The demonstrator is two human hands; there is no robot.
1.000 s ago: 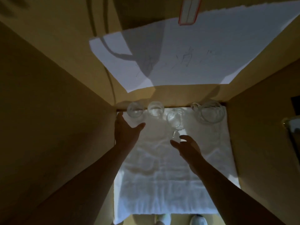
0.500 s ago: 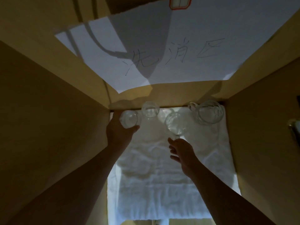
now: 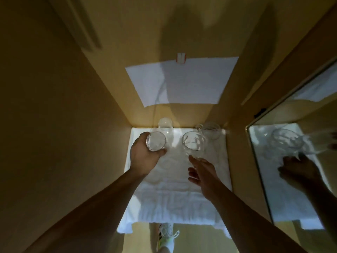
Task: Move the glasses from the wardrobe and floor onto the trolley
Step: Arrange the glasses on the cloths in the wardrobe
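Observation:
Inside the wardrobe, a white towel (image 3: 175,194) covers the shelf. My left hand (image 3: 144,157) grips a clear tumbler (image 3: 156,143) lifted off the towel. My right hand (image 3: 202,172) holds the stem of a clear wine glass (image 3: 193,146), its bowl raised above my fingers. A second tumbler (image 3: 165,127) stands at the back of the shelf. A clear glass cup with a handle (image 3: 209,132) stands at the back right.
Wooden wardrobe walls close in on the left (image 3: 63,125) and right (image 3: 235,106). A white paper sheet (image 3: 182,81) is stuck on the back wall. A mirrored door (image 3: 295,170) stands at right, reflecting hand and glasses. A shoe (image 3: 167,234) shows on the floor below.
Both hands reached the glasses, took hold and pulled them toward me. The tumbler and the wine glass have left the back row. The view has drawn back from the shelf.

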